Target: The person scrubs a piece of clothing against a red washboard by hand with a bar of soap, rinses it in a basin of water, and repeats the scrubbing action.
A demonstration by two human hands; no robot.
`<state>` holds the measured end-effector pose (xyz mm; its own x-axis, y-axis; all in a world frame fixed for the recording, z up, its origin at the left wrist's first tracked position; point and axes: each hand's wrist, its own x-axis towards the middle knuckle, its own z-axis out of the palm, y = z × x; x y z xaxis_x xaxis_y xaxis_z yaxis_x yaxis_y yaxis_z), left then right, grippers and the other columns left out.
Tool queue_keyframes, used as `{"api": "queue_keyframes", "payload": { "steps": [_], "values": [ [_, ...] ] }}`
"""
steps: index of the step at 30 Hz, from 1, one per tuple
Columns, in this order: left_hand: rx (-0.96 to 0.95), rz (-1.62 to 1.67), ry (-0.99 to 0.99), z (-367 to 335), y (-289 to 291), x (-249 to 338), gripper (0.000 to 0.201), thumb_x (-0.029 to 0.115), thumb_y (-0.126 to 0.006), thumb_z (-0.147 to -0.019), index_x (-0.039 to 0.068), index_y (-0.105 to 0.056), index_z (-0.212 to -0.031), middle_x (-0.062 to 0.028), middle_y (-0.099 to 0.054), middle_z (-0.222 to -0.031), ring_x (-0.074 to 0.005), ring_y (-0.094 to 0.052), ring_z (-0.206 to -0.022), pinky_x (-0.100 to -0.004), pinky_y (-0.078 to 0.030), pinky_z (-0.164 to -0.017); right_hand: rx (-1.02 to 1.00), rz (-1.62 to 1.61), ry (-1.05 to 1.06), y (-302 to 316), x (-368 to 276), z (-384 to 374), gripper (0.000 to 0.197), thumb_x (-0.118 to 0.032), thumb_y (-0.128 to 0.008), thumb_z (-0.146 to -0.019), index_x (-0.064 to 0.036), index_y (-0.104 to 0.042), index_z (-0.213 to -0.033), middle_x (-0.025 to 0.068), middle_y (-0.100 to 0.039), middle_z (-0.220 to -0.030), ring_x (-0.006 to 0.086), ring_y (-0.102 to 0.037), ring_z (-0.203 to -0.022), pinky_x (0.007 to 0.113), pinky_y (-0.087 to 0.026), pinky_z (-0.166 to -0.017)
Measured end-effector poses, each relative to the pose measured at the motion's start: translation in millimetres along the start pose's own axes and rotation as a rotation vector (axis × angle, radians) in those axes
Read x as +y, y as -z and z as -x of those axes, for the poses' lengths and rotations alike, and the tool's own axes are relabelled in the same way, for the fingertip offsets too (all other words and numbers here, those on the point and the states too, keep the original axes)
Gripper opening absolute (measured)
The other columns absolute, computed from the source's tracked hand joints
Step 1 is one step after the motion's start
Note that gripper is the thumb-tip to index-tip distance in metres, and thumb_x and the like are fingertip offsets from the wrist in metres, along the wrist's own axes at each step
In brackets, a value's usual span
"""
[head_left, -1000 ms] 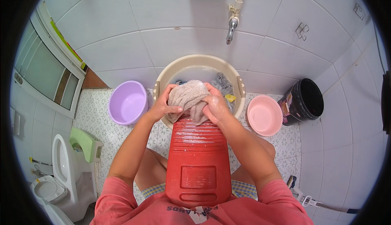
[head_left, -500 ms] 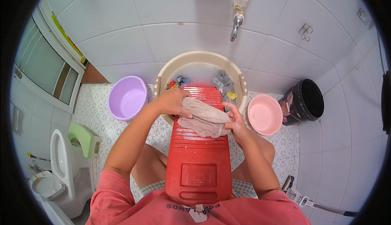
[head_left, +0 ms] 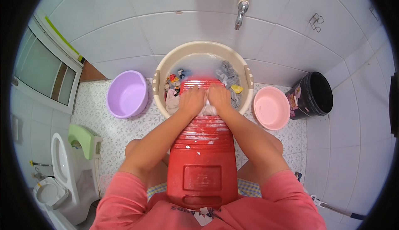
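Observation:
A red washboard [head_left: 203, 149] leans from my lap into a large beige basin [head_left: 160, 59] of cloudy water. Side by side on its upper ridges, my left hand [head_left: 191, 102] and my right hand [head_left: 219, 97] are closed on a pale, wet cloth [head_left: 208, 110], pressing it down. Most of the cloth is hidden under the fingers. White suds streak the ridges below. A pale pinkish piece of fabric [head_left: 172, 102] hangs left of the board; whether it belongs to the same cloth I cannot tell. Grey clothes [head_left: 227, 74] and a yellow piece [head_left: 237, 89] lie at the basin's right side.
A purple basin [head_left: 126, 95] stands to the left, a pink basin [head_left: 271, 108] and black bucket [head_left: 318, 97] to the right. The tap [head_left: 241, 16] is on the wall ahead. A green stool [head_left: 83, 140] and toilet [head_left: 62, 159] are at the left.
Both hands have moved farther up the washboard and closer together. The cloth, earlier spread between them, is now bunched under them. Suds now show on the ridges.

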<state>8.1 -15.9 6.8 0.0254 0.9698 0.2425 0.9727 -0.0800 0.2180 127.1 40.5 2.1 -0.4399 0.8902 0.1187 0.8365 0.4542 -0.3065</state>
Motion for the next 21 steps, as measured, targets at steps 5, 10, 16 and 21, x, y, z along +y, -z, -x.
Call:
{"api": "queue_keyframes", "payload": {
  "steps": [5, 10, 16, 21],
  "values": [
    [0.024, 0.061, -0.018, 21, 21, -3, 0.016, 0.021, -0.05, -0.086, 0.006, -0.054, -0.088, -0.0143, -0.059, -0.079, -0.0317, -0.062, -0.069, -0.0444, -0.048, -0.056, 0.093, 0.034, 0.275, 11, -5, 35, 0.011, -0.015, -0.053, -0.08, -0.0062, -0.059, -0.079, 0.013, -0.062, -0.073, 0.0283, -0.063, -0.071, 0.039, -0.05, -0.058],
    [-0.168, 0.205, -0.326, 62, 71, 4, 0.015, 0.019, -0.049, -0.085, 0.006, -0.055, -0.088, -0.0163, -0.059, -0.078, -0.0334, -0.061, -0.065, -0.0449, -0.048, -0.056, 0.0, -0.109, 0.431, 46, -25, 98, 0.01, -0.014, -0.051, -0.08, -0.0061, -0.056, -0.083, 0.0124, -0.06, -0.074, 0.0288, -0.063, -0.066, 0.041, -0.05, -0.056],
    [-0.072, -0.117, -0.004, -20, 0, -19, 0.017, 0.018, -0.047, -0.084, 0.003, -0.051, -0.091, -0.0162, -0.063, -0.076, -0.0322, -0.063, -0.062, -0.0431, -0.05, -0.054, 0.028, 0.024, 0.13, -5, -18, 2, 0.016, -0.015, -0.048, -0.083, -0.0047, -0.06, -0.082, 0.0174, -0.063, -0.075, 0.0313, -0.064, -0.07, 0.045, -0.05, -0.06],
    [-0.085, 0.094, -0.135, 39, 44, 2, 0.017, 0.021, -0.051, -0.083, 0.006, -0.05, -0.092, -0.0153, -0.061, -0.076, -0.0325, -0.062, -0.063, -0.0442, -0.049, -0.053, -0.032, -0.141, 0.259, 29, -18, 59, 0.017, -0.015, -0.047, -0.084, -0.005, -0.06, -0.08, 0.0177, -0.063, -0.075, 0.0324, -0.064, -0.069, 0.044, -0.051, -0.06]
  ]
}}
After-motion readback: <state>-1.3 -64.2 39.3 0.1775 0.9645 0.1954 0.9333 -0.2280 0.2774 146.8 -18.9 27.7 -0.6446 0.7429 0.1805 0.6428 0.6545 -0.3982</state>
